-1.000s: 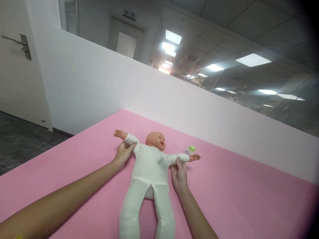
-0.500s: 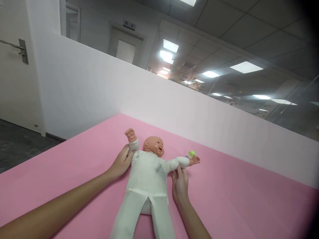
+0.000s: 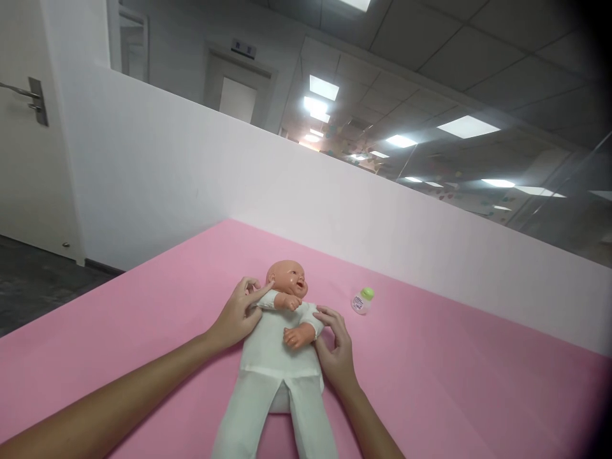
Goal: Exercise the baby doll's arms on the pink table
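Observation:
A baby doll (image 3: 282,344) in a white suit lies on its back on the pink tabletop (image 3: 430,370), its head toward the far wall. Both doll arms are folded in over its chest. My left hand (image 3: 241,310) is at the doll's arm on the left, fingers apart, with the thumb and index finger around the sleeve near the shoulder. On the other side, my right hand (image 3: 337,347) rests against the doll's other sleeve, its fingers spread and bent over the arm.
A small clear bottle (image 3: 360,302) with a green cap stands to the right of the doll. Behind the tabletop runs a low white wall (image 3: 335,204). A door (image 3: 33,140) with a metal handle is at the far left.
The doll's arms, stretched outward before, have folded in over its chest. Both my hands moved with them, and the bottle now shows fully. The doll's head shifted slightly left.

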Available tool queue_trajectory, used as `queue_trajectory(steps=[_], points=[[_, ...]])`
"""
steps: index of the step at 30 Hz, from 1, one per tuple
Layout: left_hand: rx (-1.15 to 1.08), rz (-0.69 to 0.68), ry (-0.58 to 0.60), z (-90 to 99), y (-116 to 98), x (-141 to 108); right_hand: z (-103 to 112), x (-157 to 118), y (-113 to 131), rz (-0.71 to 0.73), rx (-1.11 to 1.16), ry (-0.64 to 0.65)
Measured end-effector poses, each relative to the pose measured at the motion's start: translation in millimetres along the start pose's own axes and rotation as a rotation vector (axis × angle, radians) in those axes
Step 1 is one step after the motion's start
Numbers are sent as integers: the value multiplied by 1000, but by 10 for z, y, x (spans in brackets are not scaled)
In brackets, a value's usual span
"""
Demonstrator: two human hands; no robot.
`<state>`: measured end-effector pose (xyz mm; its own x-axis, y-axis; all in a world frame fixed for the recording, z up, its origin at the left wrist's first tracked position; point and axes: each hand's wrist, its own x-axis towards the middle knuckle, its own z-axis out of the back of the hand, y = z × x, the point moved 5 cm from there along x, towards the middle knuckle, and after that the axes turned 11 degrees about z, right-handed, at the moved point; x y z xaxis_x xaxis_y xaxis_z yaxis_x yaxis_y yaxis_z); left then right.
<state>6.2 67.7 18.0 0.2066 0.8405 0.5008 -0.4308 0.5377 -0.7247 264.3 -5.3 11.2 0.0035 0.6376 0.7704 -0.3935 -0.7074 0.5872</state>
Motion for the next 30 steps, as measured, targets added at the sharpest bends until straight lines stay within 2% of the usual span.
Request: queue_trajectory(steps=[4,10,13,17,21,25,30], points=[[-15,-35,33,-6,-68,-9,-25,23,101,27,36,68],[-70,76,-43,60,-94,18,-69,-7,182,6,-19,92],[-99,109,-46,75,-68,26,-99,-15,242,55,-44,100],[-128,121,-47,97,-55,29,-100,-24,206,26,-19,71],[-210,170,-44,109,-24,35,-70,-56,53,-105,33,-26],[-335,315,-95,120,107,43,-28,-101,-117,-303,184,-180],[-491,485,-155,96,254,35,45,-122,-248,-421,329,-373]])
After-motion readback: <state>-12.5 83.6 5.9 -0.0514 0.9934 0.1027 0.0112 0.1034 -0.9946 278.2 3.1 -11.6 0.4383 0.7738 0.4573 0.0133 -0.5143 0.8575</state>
